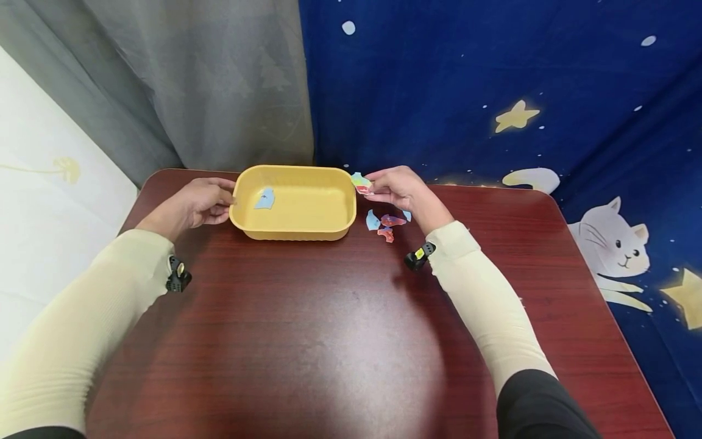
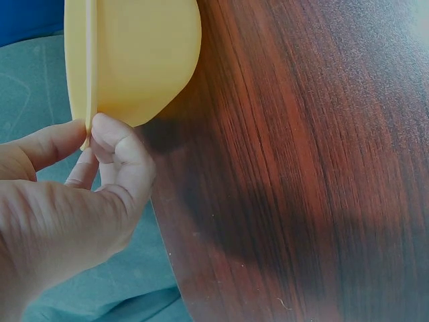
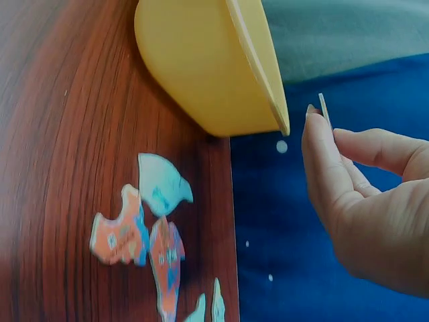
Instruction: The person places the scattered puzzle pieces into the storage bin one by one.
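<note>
A yellow plastic basin point(image 1: 296, 235) stands near the table's back edge, with one light-blue puzzle piece point(image 1: 265, 199) lying inside. My left hand point(image 1: 204, 201) pinches the basin's left rim between thumb and fingers, seen closely in the left wrist view. Just past the basin's right end, my right hand point(image 1: 399, 188) pinches a multicoloured puzzle piece point(image 1: 361, 183) showing green, yellow and red. In the right wrist view that piece appears edge-on between thumb and fingers, above table height. Below the right hand lie several loose pieces, among them a light-blue piece point(image 1: 373, 220) and an orange-red piece point(image 1: 386, 235).
The dark red wooden table point(image 1: 307, 317) has rounded back corners. Behind it hang a grey curtain point(image 1: 230, 85) and a blue curtain point(image 1: 428, 79) with stars and a cat. A white surface point(image 1: 44, 183) lies to the left.
</note>
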The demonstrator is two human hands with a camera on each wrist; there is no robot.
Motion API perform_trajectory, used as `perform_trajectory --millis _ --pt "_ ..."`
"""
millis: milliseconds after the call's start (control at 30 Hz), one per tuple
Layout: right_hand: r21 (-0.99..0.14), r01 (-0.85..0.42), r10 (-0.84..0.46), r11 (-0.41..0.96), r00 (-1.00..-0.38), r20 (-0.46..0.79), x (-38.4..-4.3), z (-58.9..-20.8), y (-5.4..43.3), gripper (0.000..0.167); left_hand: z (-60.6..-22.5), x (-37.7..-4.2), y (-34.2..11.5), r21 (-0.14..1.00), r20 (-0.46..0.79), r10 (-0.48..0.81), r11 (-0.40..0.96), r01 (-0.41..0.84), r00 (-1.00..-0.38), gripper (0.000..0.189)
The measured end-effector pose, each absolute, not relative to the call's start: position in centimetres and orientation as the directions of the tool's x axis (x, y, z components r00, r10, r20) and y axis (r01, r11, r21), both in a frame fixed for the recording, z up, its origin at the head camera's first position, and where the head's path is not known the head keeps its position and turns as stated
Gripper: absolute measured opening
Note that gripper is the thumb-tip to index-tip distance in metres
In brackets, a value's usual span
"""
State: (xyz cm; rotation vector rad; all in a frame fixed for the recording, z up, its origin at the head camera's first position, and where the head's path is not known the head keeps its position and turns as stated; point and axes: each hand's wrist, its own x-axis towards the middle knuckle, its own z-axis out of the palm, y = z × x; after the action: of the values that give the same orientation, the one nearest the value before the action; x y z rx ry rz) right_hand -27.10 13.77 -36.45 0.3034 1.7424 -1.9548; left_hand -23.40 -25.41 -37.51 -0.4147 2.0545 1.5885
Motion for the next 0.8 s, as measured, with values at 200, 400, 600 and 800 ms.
perform_trajectory --millis 200,400,600,800 --pt "-0.854 0.513 -0.227 -0.083 -0.844 -0.485 -27.2 -36.9 12.1 0.044 -37.5 -23.3 -25.5 0.8 -0.571 0.072 0.272 -0.535 -0.818 0.048" --pt "-0.857 0.508 -0.214 -0.089 -0.85 -0.481 -27.1 -37.5 10.5 0.045 -37.5 -23.2 -25.5 0.795 -0.572 0.065 0.288 -0.533 -0.818 0.049" --pt "-0.86 0.504 -0.218 -0.082 -0.851 -0.478 -27.2 -37.8 9.1 0.042 -37.6 -23.2 -25.3 0.796 -0.572 0.068 0.285 -0.533 -0.818 0.05" --pt "-0.864 0.496 -0.225 -0.085 -0.854 -0.468 -27.4 -37.5 7.5 0.042 -37.5 -23.3 -25.5 0.798 -0.572 0.069 0.28 -0.534 -0.818 0.049"
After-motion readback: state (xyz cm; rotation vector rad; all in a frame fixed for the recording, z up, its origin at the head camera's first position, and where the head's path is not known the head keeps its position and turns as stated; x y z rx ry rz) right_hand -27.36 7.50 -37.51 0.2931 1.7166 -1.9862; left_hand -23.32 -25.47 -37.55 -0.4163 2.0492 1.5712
